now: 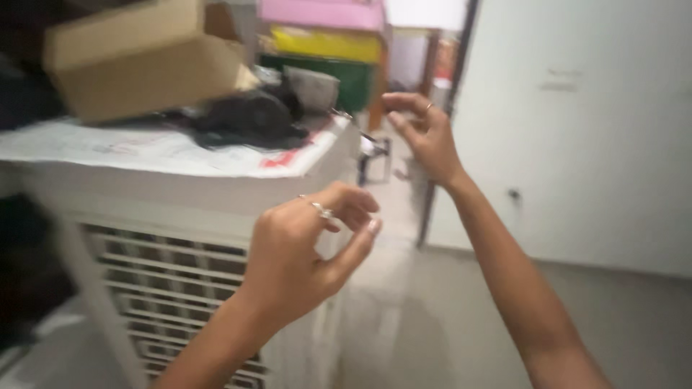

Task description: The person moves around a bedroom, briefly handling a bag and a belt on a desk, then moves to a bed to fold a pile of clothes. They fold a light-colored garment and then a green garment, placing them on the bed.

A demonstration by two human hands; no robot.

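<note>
My left hand (306, 252), with a ring on one finger, hovers in front of the corner of a white air cooler (166, 216); its fingers are loosely curled and apart with nothing in them. My right hand (425, 137) is raised farther off, past the cooler's right corner, fingers spread and empty. A thin metal piece (353, 124) sticks out from the cooler's top edge just left of my right hand, apart from it. The picture is blurred by motion.
On the cooler's paper-covered top lie a brown cardboard box (137, 57) and a black bundle (249, 115). Pink, yellow and green things (324, 39) are stacked behind. A white wall (584, 130) stands at the right above a grey floor (432, 317).
</note>
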